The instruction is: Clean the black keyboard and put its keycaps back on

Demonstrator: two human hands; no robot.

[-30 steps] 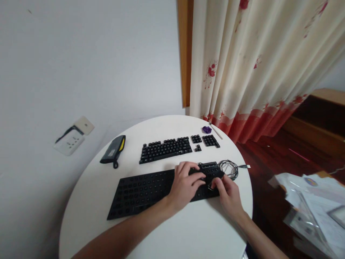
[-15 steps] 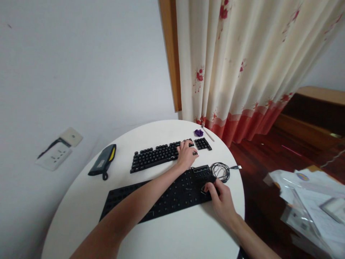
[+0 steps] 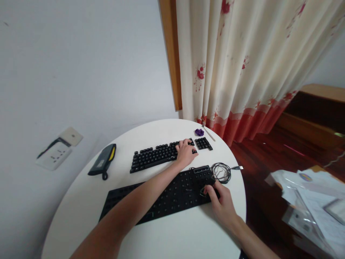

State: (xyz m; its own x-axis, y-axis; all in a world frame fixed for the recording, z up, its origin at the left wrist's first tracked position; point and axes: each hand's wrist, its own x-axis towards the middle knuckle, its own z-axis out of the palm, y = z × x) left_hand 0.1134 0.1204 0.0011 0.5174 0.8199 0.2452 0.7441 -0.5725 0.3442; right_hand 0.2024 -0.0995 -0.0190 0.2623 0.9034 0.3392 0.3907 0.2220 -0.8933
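Rows of loose black keycaps (image 3: 153,157) are laid out in keyboard order on the white table (image 3: 172,237). My left hand (image 3: 185,154) rests at their right end, its fingers spread and bent down among the keycaps, with the thumb apart. In front lies a black keyboard (image 3: 175,196) with its keycaps off and small switches showing; my left forearm crosses over it. My right hand (image 3: 222,199) is closed around the keyboard's right end, the thumb on top near a small pale outline I cannot make out. A separate keycap block (image 3: 203,143) lies right of my left hand.
A coiled black USB cable (image 3: 222,172) lies by the keyboard's right corner. Behind are a crumpled purple thing (image 3: 199,132) and a thin brush-like stick (image 3: 208,133). A dark scanner-like device with a yellow side (image 3: 103,160) stands left. Papers and plastic (image 3: 309,201) are beyond the right edge.
My left hand shifts very slightly among the keycaps. My right hand stays at the keyboard's end. The view turns slightly.
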